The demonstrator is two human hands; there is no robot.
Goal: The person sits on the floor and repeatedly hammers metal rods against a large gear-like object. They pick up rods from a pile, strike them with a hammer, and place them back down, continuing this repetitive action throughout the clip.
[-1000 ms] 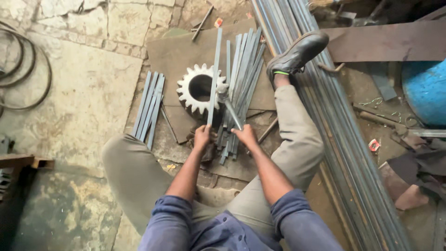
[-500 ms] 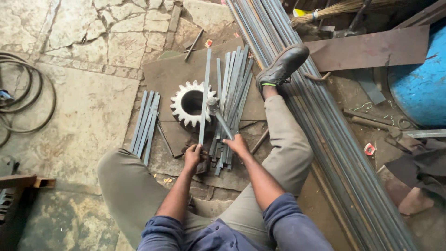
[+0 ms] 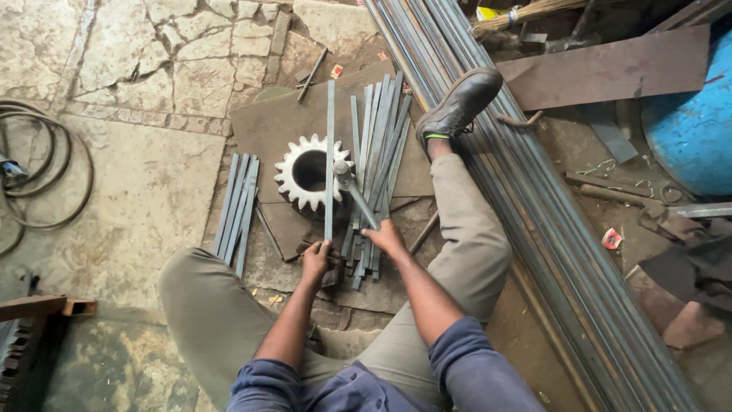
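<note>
Cracked stone floor, toothed steel gear (image 3: 309, 174); left hand (image 3: 316, 259) clamped on flat strip (image 3: 329, 160), right hand (image 3: 385, 236) on hammer (image 3: 354, 194).

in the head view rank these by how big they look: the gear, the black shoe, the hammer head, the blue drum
1. blue drum, though cut off by the frame
2. gear
3. black shoe, close to the gear, so unsure
4. hammer head

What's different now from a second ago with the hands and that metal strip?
The right hand has brought the hammer down so its head sits by the strip over the gear; earlier it was angled lower beside the pile of strips. The left hand still grips the long flat strip lying across the gear. Gear, pile and long bars stayed put.
</note>
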